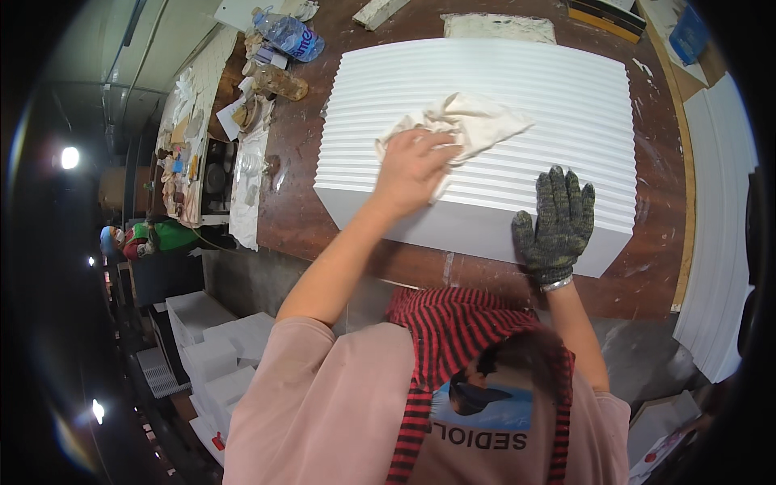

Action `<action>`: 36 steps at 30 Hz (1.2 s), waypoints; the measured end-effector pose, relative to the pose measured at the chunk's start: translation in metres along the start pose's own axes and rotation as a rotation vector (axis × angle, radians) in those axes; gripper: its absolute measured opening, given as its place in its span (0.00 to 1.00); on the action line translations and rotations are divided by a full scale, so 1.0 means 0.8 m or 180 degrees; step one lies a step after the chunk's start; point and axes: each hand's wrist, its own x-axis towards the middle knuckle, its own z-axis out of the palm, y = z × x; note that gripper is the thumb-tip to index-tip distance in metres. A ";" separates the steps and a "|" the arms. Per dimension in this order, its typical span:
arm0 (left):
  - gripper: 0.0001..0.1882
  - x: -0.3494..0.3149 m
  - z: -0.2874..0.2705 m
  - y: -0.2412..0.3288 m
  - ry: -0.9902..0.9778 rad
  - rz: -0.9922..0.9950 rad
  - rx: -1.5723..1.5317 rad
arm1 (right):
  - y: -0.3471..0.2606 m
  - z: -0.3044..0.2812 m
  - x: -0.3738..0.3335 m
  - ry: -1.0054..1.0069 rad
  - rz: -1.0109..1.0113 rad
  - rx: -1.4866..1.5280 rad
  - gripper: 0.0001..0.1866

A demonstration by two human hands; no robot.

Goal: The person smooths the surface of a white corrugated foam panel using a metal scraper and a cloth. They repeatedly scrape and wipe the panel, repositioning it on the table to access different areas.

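Note:
A white block with a ribbed top (485, 77) and a smooth near side lies across the brown worktable (295, 174) in front of me. My left hand (414, 168), bare, presses a crumpled cream cloth (489, 125) onto the ribs left of the middle. The fingers are bent over the cloth, whose loose end spreads to the right. On the near right edge of the block rests my right hand (556, 226), in a dark grey-green knitted glove, with its fingers stretched out and nothing held.
A clear plastic bottle (295, 37) and a jar of brownish stuff (279, 82) stand at the far left. Long white panels (723, 226) lean at the right. White boxes (214, 347) are stacked low on the left, below another person in green (171, 236).

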 end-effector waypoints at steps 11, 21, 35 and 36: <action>0.20 0.006 -0.058 -0.005 0.0127 -0.1202 -0.0290 | 0.004 0.007 -0.010 0.0064 0.0064 0.0009 0.30; 0.11 -0.067 -0.075 -0.093 -0.0489 -0.0328 0.0037 | 0.000 -0.008 -0.004 -0.0091 0.0182 0.0246 0.29; 0.21 0.116 0.110 0.170 -0.0015 0.0728 -0.0540 | 0.144 -0.049 -0.098 -0.0365 0.2895 0.3388 0.40; 0.21 0.140 0.126 0.203 -0.0036 0.0780 -0.0865 | 0.148 -0.040 -0.104 -0.0398 0.3131 0.3627 0.39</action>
